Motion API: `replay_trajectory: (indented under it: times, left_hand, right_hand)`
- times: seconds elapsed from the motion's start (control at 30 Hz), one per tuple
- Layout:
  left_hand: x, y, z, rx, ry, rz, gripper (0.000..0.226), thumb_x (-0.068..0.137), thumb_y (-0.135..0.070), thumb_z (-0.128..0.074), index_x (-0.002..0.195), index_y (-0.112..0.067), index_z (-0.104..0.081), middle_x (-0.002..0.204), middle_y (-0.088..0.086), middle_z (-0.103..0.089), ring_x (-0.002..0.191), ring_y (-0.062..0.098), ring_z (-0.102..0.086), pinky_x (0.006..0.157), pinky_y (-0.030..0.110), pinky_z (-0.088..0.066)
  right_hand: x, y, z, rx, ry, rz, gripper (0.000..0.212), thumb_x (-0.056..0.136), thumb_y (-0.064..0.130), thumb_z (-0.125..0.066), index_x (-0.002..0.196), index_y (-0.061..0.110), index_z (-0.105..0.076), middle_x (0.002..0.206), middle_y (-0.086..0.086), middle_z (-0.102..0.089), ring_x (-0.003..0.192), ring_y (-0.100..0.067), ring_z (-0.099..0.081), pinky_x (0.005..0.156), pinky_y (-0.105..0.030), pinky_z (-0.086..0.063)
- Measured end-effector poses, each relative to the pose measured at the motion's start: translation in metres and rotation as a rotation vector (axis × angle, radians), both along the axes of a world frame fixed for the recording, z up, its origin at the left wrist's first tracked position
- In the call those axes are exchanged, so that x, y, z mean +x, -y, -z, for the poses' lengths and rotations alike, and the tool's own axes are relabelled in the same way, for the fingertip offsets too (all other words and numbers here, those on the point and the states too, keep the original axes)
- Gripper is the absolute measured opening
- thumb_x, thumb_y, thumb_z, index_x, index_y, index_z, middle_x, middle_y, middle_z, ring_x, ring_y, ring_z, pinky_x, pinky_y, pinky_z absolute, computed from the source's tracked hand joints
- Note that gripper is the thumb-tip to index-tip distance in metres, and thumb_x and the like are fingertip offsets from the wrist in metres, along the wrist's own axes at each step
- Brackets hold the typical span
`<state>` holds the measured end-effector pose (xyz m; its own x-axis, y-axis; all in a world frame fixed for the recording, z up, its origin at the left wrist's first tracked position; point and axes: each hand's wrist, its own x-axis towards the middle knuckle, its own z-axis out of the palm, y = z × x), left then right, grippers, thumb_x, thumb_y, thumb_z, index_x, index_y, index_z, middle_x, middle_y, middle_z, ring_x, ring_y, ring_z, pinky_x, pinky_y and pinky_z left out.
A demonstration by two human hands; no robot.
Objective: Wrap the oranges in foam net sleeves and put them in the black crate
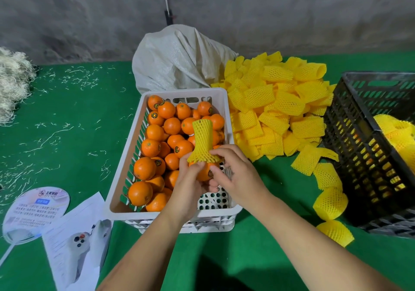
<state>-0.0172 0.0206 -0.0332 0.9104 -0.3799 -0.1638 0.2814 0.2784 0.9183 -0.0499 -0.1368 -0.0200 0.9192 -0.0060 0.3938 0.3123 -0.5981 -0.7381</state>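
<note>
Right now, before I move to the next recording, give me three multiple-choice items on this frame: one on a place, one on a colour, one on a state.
1. Where does the loose pile of foam net sleeves lie?
A. Between the white crate and the black crate
B. Inside the white crate
C. On the printed paper sheet

2. What colour are the sleeves?
A. White
B. Yellow
C. Green

3. How far on is the sleeve over the orange held by the left hand and right hand?
A. It fully encloses the orange
B. Its stretched mouth covers only the top of the orange
C. It lies flat, apart from the orange

Answers: 1 A, the pile sits on the green cloth between both crates. 2 B, all are yellow netting. 3 B, bare orange peel shows below the flared end.
</note>
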Motion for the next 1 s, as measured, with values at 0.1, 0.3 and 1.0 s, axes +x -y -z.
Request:
replay_trajectory:
  times: [0.1, 0.3, 1.0]
  left_hand:
    - [0.000, -0.003, 0.000, -0.046, -0.002, 0.131, 0.073, 0.082, -0.030, -0.071, 0.149, -0.029, -0.043, 0.108, 0.012, -0.069, 0.072, 0.027, -0.065, 0.068, 0.038, -0.058]
    - [-0.002, 0.004, 0.000, 0.038, 0.009, 0.062, 0.070, 0.079, -0.044, -0.083, 0.142, -0.029, -0.055, 0.101, -0.002, -0.075, 0.064, 0.025, -0.066, 0.063, 0.034, -0.060]
    - [0.001, 0.002, 0.005, 0.081, 0.107, -0.037, 0.042, 0.108, -0.042, -0.046, 0.146, -0.030, -0.059, 0.146, 0.002, -0.065, 0.135, 0.025, -0.061, 0.112, 0.045, -0.051]
  right_hand:
    - [0.002, 0.008, -0.003, 0.038, 0.038, 0.049, 0.038, 0.101, 0.032, -0.062, 0.135, 0.016, -0.063, 0.118, 0.009, -0.057, 0.104, -0.003, -0.057, 0.086, -0.026, -0.052]
    - [0.008, 0.032, -0.009, -0.229, 0.162, 0.062, 0.022, 0.096, 0.000, -0.066, 0.117, -0.001, -0.073, 0.103, -0.010, -0.067, 0.089, -0.022, -0.064, 0.073, -0.034, -0.054]
    - [-0.003, -0.005, 0.007, 0.314, -0.224, 0.136, 0.079, 0.072, 0.049, -0.087, 0.137, 0.044, -0.041, 0.131, 0.017, -0.036, 0.125, 0.010, -0.043, 0.090, -0.005, -0.044]
